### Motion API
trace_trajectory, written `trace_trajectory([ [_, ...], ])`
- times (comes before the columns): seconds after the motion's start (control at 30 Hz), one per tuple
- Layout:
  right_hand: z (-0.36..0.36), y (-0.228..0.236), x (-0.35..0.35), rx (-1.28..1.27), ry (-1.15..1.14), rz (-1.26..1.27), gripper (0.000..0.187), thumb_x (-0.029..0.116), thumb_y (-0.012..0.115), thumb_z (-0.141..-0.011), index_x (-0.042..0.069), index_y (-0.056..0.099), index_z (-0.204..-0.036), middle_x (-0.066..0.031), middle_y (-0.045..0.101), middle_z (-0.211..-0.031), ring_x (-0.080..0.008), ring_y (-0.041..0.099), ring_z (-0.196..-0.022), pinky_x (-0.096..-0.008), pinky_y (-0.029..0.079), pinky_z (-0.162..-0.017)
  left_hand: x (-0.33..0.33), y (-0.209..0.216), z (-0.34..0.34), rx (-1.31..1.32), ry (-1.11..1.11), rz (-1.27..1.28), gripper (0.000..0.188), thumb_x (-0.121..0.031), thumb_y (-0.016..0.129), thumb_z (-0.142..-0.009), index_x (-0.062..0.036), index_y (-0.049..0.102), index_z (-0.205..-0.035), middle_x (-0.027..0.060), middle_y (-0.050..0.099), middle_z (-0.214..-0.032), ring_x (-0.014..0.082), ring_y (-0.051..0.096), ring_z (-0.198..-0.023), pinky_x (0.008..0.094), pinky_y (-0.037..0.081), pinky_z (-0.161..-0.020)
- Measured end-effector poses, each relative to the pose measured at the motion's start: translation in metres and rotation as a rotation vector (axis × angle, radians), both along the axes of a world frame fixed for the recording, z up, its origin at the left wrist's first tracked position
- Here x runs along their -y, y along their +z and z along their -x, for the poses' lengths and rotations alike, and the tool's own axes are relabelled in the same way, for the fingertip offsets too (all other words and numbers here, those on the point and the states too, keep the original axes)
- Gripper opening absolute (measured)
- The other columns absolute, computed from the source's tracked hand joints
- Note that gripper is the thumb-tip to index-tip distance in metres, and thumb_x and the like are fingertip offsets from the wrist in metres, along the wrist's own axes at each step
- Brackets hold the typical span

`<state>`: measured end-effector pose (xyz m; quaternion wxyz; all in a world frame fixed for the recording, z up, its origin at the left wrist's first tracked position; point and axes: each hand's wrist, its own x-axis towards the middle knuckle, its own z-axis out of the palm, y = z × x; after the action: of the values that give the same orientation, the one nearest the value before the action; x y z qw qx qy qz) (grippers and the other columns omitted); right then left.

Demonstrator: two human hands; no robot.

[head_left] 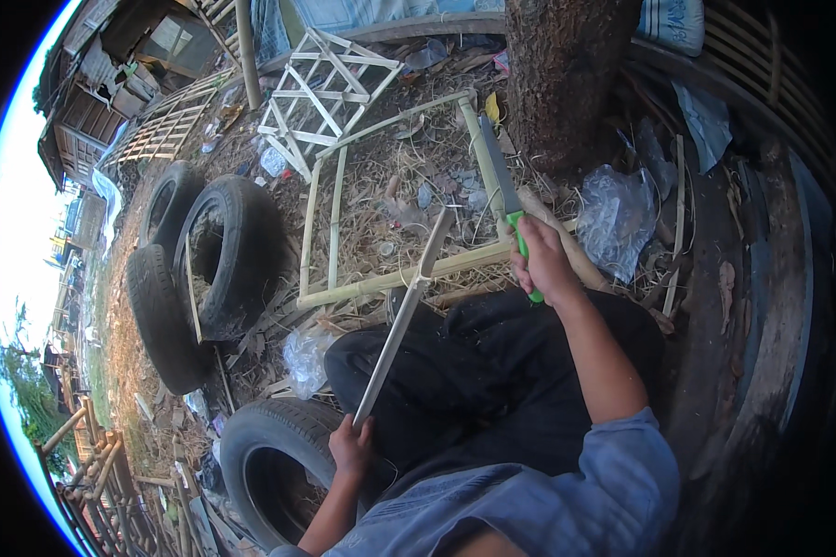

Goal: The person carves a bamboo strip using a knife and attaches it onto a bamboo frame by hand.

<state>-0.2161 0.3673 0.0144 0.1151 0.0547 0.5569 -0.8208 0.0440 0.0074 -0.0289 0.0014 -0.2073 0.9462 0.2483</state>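
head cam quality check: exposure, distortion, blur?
Head view: sky at the left rim is blown out white; the right side past the tree trunk falls into deep shadow; heavy fisheye bends the bamboo frame and tyres; right hand with the knife and left hand stay sharp.

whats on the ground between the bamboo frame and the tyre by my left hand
In the head view, between the bamboo frame and the tyre by the left hand lies a crumpled clear plastic bag on straw litter.

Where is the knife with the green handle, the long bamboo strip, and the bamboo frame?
Green-handled knife [498, 167]: head view, on the blade.
Long bamboo strip [399, 320]: head view, mid-length.
Rectangular bamboo frame [308, 223]: head view, left rail.
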Motion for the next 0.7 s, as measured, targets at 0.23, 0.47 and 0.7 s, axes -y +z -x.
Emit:
trace_trajectory([
  [0.23, -0.002, -0.006, -0.001, -0.080, 0.239, -0.213, 0.025, 0.029, 0.043, -0.100, 0.006, 0.052, -0.101, 0.0037, 0.041, -0.055, -0.0056, 0.036, -0.036, -0.0246, 0.031, -0.032, 0.003, 0.014, -0.001, 0.127, -0.010, -0.190, 0.028, -0.024, 0.059, -0.089, 0.0020, 0.057, -0.079, 0.0215, 0.058, -0.067, 0.0370, 0.060, -0.064, 0.0410, 0.045, -0.060],
  [0.47, -0.003, -0.004, -0.009, -0.014, 0.224, -0.226, 0.028, 0.033, 0.041, -0.101, 0.007, 0.048, -0.093, 0.0036, 0.038, -0.054, -0.0047, 0.035, -0.037, -0.0224, 0.030, -0.033, 0.019, 0.006, 0.003, 0.164, -0.113, -0.079, 0.028, -0.024, 0.056, -0.091, 0.0018, 0.056, -0.079, 0.0236, 0.057, -0.068, 0.0424, 0.057, -0.066, 0.0430, 0.044, -0.059],
  [0.7, -0.013, -0.018, 0.001, -0.095, 0.315, -0.349, 0.031, 0.036, 0.037, -0.102, 0.009, 0.047, -0.092, 0.0033, 0.037, -0.054, -0.0046, 0.036, -0.038, -0.0210, 0.030, -0.034, 0.015, 0.006, 0.008, 0.174, -0.058, -0.093, 0.032, -0.028, 0.055, -0.092, 0.0013, 0.056, -0.079, 0.0231, 0.056, -0.066, 0.0430, 0.057, -0.065, 0.0438, 0.043, -0.058],
])
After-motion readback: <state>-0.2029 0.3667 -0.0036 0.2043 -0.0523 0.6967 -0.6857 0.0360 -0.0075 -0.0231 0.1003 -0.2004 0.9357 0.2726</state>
